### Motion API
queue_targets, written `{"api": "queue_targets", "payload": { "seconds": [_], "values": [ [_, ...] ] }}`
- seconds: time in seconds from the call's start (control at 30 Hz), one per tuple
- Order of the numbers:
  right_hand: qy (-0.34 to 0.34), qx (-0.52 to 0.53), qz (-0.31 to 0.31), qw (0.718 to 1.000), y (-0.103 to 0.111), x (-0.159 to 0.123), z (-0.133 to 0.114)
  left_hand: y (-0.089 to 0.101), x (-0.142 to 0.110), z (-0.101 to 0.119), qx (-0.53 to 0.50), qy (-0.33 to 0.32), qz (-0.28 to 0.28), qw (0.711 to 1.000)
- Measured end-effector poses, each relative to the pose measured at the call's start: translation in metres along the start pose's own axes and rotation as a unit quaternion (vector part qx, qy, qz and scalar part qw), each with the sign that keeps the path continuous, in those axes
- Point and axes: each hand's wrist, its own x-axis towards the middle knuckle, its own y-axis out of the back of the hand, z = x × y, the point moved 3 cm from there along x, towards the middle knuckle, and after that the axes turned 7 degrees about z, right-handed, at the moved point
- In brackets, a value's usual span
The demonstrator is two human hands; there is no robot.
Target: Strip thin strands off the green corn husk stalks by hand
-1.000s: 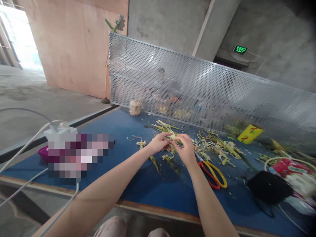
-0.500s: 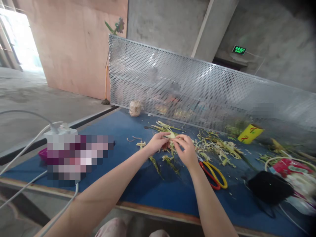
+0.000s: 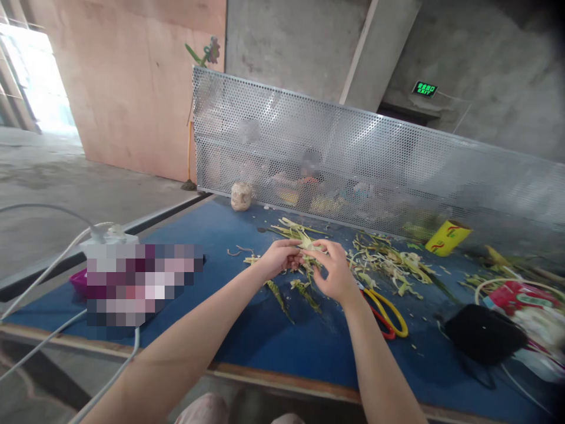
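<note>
My left hand (image 3: 283, 258) and my right hand (image 3: 332, 268) meet over the middle of the blue table, fingertips nearly touching. Between them they pinch a pale green husk-like strip of plant (image 3: 306, 242), partly covered by the fingers. Below the hands lie two dark green, knobbly plant pieces (image 3: 278, 296) pointing toward me. Scissors (image 3: 388, 310) with red and yellow handles rest beside my right forearm, their blades partly hidden. Loose peeled strips and shreds (image 3: 391, 262) spread to the right, and more pale stalks (image 3: 289, 225) lie just beyond my fingers.
A perforated metal screen (image 3: 286, 141) borders the table's far side. Near it stand a whitish roll (image 3: 241, 196) and a yellow tube (image 3: 447, 238). A black pouch (image 3: 484, 334) and a red packet (image 3: 518, 297) lie right. A power strip (image 3: 110, 241) with cables sits left.
The strip between my fingers has shifted and shows less plainly. My left fingers have curled in more, and my right hand has turned slightly. The camera view has moved a little.
</note>
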Motion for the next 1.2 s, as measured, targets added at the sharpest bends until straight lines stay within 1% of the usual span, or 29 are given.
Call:
{"api": "queue_targets", "payload": {
  "seconds": [0.17,0.37,0.63,0.77,0.83,1.0,1.2],
  "values": [
    [-0.002,-0.047,0.006,0.999,-0.003,0.000,0.001,0.002,0.001,-0.002,-0.025,0.036,-0.004,0.999],
    [0.013,-0.042,0.013,0.999,-0.003,0.001,0.000,0.002,0.000,-0.002,-0.041,0.048,-0.009,0.998],
    [-0.017,-0.011,0.074,0.997,0.006,0.003,-0.007,0.001,0.001,0.000,-0.064,0.040,-0.002,0.997],
    [-0.051,0.015,0.108,0.993,0.004,0.002,-0.002,0.002,0.000,0.002,-0.072,0.032,0.010,0.997],
    [-0.072,0.042,0.116,0.990,0.001,0.001,0.001,0.002,0.000,0.004,-0.077,0.026,0.015,0.997],
    [-0.116,0.131,0.100,0.979,-0.004,0.002,0.002,0.001,0.000,0.006,-0.088,0.012,0.009,0.996],
    [-0.131,0.164,0.099,0.973,-0.002,0.005,-0.001,-0.002,-0.003,0.004,-0.089,-0.007,0.004,0.996]
  ]
}}
